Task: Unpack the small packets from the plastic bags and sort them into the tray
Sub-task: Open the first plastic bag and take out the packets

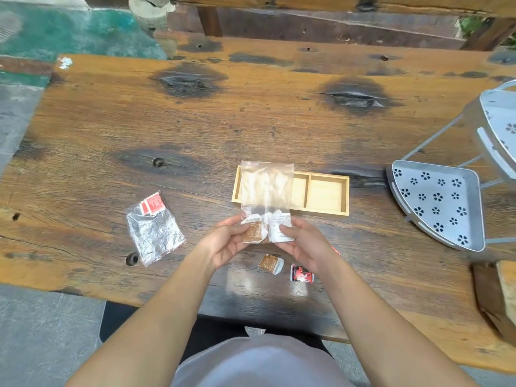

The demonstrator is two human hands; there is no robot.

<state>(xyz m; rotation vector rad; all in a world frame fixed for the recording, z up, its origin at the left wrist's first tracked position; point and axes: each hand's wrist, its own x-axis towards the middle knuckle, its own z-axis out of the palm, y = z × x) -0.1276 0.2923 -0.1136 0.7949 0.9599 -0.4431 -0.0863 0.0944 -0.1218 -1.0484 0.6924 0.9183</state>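
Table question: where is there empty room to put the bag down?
The wooden table is bare beyond the tray, and between the crinkled bag and the left hand. It is crowded near the right hand, by two loose packets.

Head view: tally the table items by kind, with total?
Plastic bags: 2, one held up by both hands, one lying flat
Loose packets on the table: 2, brown and red-black
Wooden tray: 1
Metal corner rack: 1
Total: 6. Packets still inside the bags not counted.
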